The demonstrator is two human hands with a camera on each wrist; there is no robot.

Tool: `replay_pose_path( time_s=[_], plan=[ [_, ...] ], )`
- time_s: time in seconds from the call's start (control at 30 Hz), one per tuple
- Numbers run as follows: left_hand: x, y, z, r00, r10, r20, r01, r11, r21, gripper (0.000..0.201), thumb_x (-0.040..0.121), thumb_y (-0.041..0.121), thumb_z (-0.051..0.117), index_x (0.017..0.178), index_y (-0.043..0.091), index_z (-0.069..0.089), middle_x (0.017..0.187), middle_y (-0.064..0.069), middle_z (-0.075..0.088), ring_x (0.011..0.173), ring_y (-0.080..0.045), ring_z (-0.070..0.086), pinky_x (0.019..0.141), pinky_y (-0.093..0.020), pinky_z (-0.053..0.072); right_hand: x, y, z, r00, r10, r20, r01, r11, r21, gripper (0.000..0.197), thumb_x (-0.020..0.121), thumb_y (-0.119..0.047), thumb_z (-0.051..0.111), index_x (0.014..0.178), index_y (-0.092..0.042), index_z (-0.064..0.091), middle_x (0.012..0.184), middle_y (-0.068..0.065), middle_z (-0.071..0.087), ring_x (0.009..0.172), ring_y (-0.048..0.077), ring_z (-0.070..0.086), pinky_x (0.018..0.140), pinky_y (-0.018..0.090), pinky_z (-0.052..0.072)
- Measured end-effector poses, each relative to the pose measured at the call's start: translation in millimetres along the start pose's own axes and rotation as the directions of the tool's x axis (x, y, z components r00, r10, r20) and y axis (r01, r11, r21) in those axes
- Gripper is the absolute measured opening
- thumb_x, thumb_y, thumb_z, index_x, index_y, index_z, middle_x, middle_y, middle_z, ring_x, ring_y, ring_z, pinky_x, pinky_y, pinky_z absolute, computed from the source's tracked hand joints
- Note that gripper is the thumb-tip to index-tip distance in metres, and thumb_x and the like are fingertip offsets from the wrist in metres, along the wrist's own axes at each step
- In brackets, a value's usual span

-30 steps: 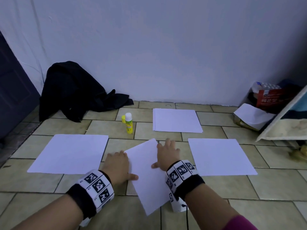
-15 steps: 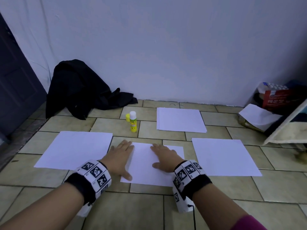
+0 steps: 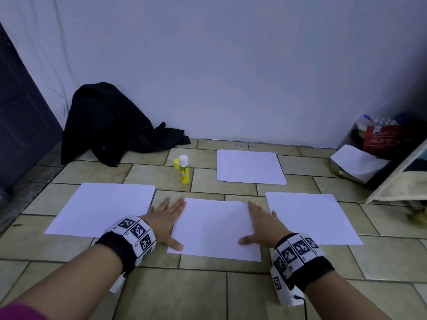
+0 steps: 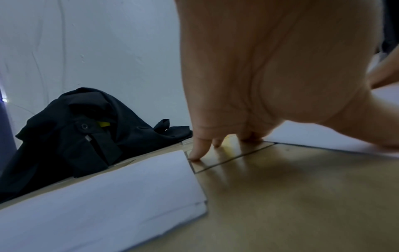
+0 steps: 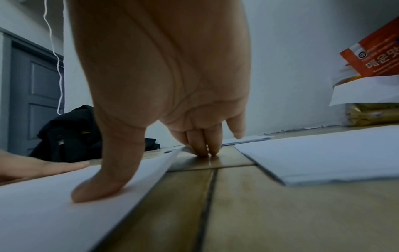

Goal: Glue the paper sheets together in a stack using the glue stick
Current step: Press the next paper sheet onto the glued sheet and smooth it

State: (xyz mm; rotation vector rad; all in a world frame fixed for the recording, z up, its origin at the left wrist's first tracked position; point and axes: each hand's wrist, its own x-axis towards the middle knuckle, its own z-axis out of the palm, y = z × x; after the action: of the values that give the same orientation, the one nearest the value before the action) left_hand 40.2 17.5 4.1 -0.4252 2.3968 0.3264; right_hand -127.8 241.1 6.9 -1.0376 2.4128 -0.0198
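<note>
A white middle sheet (image 3: 215,227) lies flat on the tiled floor. My left hand (image 3: 165,221) lies flat at its left edge, thumb on the paper, fingers straight on the tile (image 4: 197,153). At the sheet's right edge my right hand (image 3: 261,224) lies flat too, its thumb (image 5: 103,184) pressing the paper. Another sheet (image 3: 101,207) lies to the left, one (image 3: 309,218) to the right, and a small paper stack (image 3: 250,167) sits farther back. The yellow glue stick (image 3: 184,169) stands uncapped beyond the middle sheet, its yellow cap (image 3: 176,163) beside it.
A black jacket (image 3: 108,125) is heaped against the white wall at the back left. A dark door (image 3: 20,112) is at the far left. At the right are a red box (image 3: 390,139), a paper-covered package (image 3: 353,165) and a leaning board (image 3: 402,179).
The middle sheet was skewed a second ago; both hands turned it square and slid apart to its left and right edges.
</note>
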Motion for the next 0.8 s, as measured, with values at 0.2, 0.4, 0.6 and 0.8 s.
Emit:
replay_pose_path(
  time_s=[0.2, 0.4, 0.6, 0.8],
  plan=[
    [-1.6, -0.5, 1.5, 1.0, -0.009, 0.002, 0.009, 0.999, -0.032, 0.123, 0.08, 0.055, 0.068, 0.147, 0.017, -0.028, 0.151, 0.008, -0.038, 0.142, -0.021, -0.03, 0.116, -0.053, -0.003, -1.4, 3.8, -4.1, 0.987, -0.018, -0.158, 0.091, 0.88, 0.467, 0.115, 0.068, -0.034, 0.084, 0.153, -0.025, 0.007, 0.141, -0.003, 0.045, 0.125, 0.021, 0.047, 0.104, 0.031, 0.04],
    [-0.4, -0.7, 2.8, 1.0, -0.01, 0.002, 0.01, 1.0, -0.02, 0.123, 0.08, 0.057, 0.067, 0.147, 0.018, -0.028, 0.151, 0.008, -0.038, 0.142, -0.02, -0.03, 0.116, -0.052, -0.002, -16.9, 0.6, 4.3, 0.973, 0.082, -0.215, 0.091, 0.723, 0.685, 0.054, 0.074, -0.017, 0.08, 0.123, -0.028, 0.06, 0.126, -0.003, 0.051, 0.113, 0.02, 0.054, 0.099, 0.034, 0.047],
    [-0.9, 0.4, 2.4, 1.0, -0.013, -0.003, 0.013, 1.0, -0.027, 0.121, 0.081, 0.057, 0.065, 0.147, 0.017, -0.028, 0.151, 0.008, -0.037, 0.142, -0.021, -0.03, 0.116, -0.053, -0.001, -21.9, 5.7, 6.5, 0.981, 0.028, -0.19, 0.098, 0.778, 0.621, 0.024, 0.082, -0.01, 0.072, 0.099, -0.027, 0.072, 0.118, -0.001, 0.062, 0.106, 0.016, 0.056, 0.093, 0.026, 0.047],
    [0.5, 2.1, 2.1, 1.0, -0.022, -0.004, 0.022, 1.0, -0.015, 0.119, 0.082, 0.058, 0.064, 0.147, 0.02, -0.028, 0.152, 0.009, -0.036, 0.142, -0.021, -0.029, 0.117, -0.054, -0.003, -24.7, 30.3, -11.7, 0.946, 0.062, -0.318, 0.163, 0.759, 0.63, 0.032, 0.084, 0.001, 0.063, 0.091, -0.03, 0.071, 0.112, 0.0, 0.064, 0.099, 0.016, 0.06, 0.088, 0.029, 0.049]
  ],
)
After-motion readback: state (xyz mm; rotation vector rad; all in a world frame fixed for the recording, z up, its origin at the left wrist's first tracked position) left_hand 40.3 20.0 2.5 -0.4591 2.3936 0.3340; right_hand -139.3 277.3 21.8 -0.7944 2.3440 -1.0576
